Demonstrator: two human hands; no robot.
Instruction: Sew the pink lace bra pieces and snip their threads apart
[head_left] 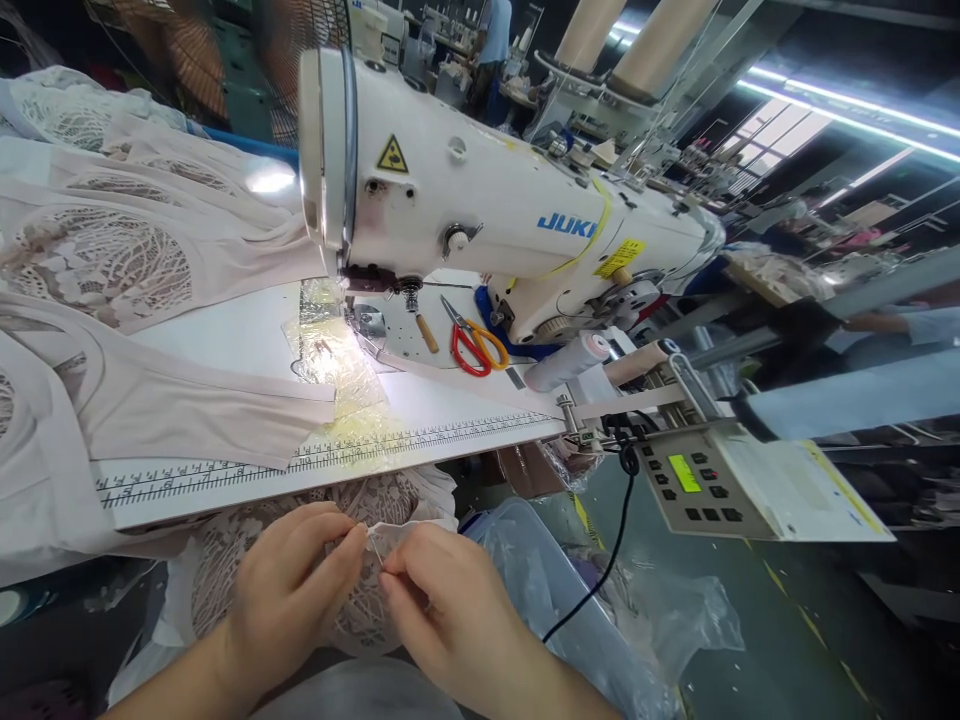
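the lace garment (217,575) lies on the near side of the white sewing machine (450,180), lower than the machine's table (465,400). it is bunched, so its full long axis cannot be told, but its pale top edge runs sideways, left to right, behind the fingertips. a short white strand (376,548) slants down from that edge toward the right.

both hands are on the machine's near side, fingertips almost meeting, about equally close to the strand. the left hand (296,575) has thumb and forefinger pressed together on the garment's edge at the strand's upper end. the right hand (454,590), other fingers curled, seems to pinch the strand's lower end; the exact contact is too small to tell.

under the machine's arm lie scissors (463,322), apart from both hands. left of the machine, pale garment pieces (202,420) spread over the table. to its near right are a plastic bin (514,515) and, further right, a control box (720,490).
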